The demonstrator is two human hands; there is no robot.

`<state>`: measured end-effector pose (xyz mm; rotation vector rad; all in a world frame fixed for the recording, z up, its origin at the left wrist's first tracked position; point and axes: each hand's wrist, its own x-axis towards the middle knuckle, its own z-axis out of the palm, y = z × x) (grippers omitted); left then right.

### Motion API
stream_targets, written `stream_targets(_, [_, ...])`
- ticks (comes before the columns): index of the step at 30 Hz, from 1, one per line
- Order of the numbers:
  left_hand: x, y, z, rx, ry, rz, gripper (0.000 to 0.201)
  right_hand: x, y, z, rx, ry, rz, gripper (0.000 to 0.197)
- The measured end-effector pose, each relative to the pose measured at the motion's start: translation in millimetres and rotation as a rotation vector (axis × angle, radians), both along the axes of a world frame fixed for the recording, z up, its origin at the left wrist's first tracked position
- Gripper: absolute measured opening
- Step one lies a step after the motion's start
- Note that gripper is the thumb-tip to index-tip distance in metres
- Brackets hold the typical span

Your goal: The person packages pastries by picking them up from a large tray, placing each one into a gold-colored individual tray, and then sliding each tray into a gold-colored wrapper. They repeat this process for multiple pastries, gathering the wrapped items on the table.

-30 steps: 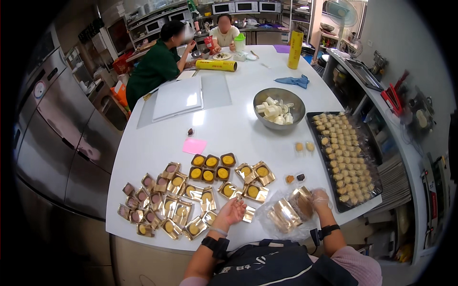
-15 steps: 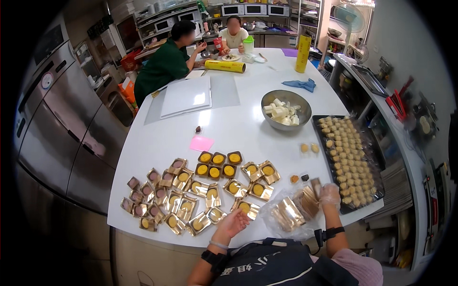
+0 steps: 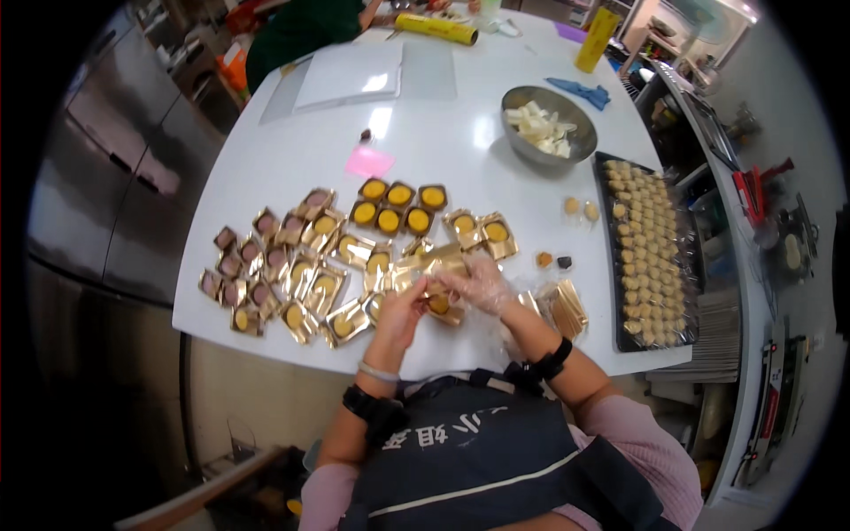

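Observation:
In front of me, over the near part of the table, both hands grip one gold foil pouch point(image 3: 432, 263). My left hand point(image 3: 403, 314) pinches its lower edge with thumb and fingers. My right hand point(image 3: 483, 288), in a clear plastic glove, holds the right end, and its fingers partly hide the pouch. Beneath the hands lies a pouch with a yellow round cake point(image 3: 439, 304). Around them spread several gold pouches with yellow cakes point(image 3: 343, 325) and, farther left, purple ones point(image 3: 230, 265). A stack of gold pouches point(image 3: 567, 310) sits right of my right wrist, beside a crumpled clear bag point(image 3: 485, 341).
Yellow cakes in brown trays point(image 3: 389, 220) stand beyond my hands. To the right is a black tray point(image 3: 606, 265) of small pale balls under plastic film. A metal bowl point(image 3: 582, 142) holds white pieces. A yellow box point(image 3: 598, 40) stands upright at the far right.
My right hand has come left from the pouch stack with a gold pouch. My left hand has risen from the near cake to grip it too. The view has tilted down.

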<state>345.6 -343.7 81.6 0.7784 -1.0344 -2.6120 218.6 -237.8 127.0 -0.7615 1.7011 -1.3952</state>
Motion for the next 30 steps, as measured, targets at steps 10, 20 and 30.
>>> stream_targets(10, [17.6, -21.7, -50.1, 0.408, 0.182, 0.342, 0.015, 21.5, -58.0, -22.1, 0.227, -0.083, 0.244, 0.038])
stream_targets(20, [47.9, -47.9, -46.0, 0.280, -0.139, 0.621, 0.015, -85.0, -124.9, -98.9, 0.717, 0.574, 0.021, 0.040])
stream_targets(30, [44.1, -59.9, -44.5, 0.220, -0.110, 0.565, 0.015, -92.0, -118.4, -117.9, 0.518, 0.978, 0.152, 0.023])
